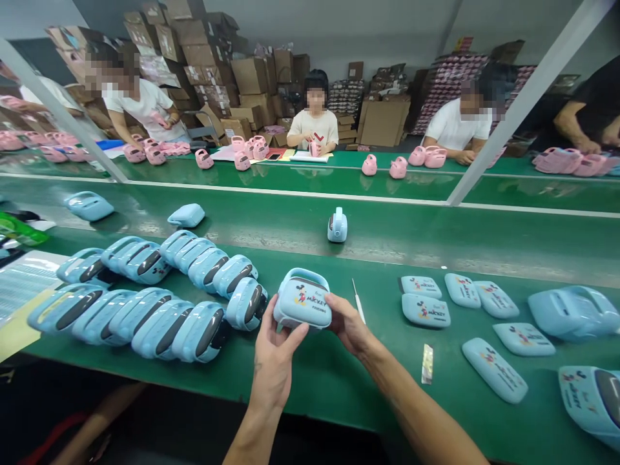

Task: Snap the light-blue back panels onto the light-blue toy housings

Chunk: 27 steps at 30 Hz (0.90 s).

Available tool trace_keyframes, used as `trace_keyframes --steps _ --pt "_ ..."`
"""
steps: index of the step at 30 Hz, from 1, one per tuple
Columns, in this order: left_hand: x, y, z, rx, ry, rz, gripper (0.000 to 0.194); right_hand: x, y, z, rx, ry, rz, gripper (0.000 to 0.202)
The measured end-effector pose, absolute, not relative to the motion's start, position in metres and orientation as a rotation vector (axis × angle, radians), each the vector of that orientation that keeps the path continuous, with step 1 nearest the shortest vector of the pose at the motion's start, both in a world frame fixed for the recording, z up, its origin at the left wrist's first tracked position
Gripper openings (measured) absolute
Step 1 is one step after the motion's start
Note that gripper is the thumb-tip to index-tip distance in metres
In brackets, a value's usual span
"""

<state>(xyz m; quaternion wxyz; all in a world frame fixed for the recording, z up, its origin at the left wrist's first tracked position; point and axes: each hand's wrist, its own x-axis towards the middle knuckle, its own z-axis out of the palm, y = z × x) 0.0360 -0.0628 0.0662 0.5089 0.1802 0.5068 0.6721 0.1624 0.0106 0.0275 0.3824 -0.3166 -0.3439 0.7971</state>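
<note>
A light blue case with a handle and a printed cartoon mouse (304, 301) is held up over the green table, its printed face toward me. My left hand (275, 352) grips its lower left side, thumb along the bottom edge. At its right edge, my right hand (349, 325) holds the case with the fingers partly hidden behind it. Just right of the hands lies a thin white tool (359, 303). Several similar blue cases (200, 330) stand in two rows on the left, and loose printed blue panels (426, 310) lie on the right.
A single blue case (337, 226) stands on the belt ahead. A foil strip (427, 363) lies at the right, near more blue cases (574, 312). Printed sheets (29, 284) are at far left. Beyond a white rail (290, 195), several people handle pink cases.
</note>
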Motion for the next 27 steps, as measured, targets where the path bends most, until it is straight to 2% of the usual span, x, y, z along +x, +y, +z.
trace_keyframes --steps 4,12,19,27 --pt "0.039 -0.066 0.065 0.498 1.282 1.619 0.086 0.163 0.010 0.024 -0.779 -0.711 2.112 0.055" --pt "0.040 -0.069 0.065 0.572 1.292 1.635 0.085 0.168 0.007 0.024 -0.726 -0.724 2.103 0.053" --pt "0.022 -0.068 0.067 0.725 1.331 1.543 0.077 0.175 0.002 0.020 -0.512 -0.961 1.908 0.069" --pt "0.013 -0.070 0.059 0.821 1.226 1.528 0.077 0.176 -0.002 0.027 -0.381 -1.088 1.830 0.063"
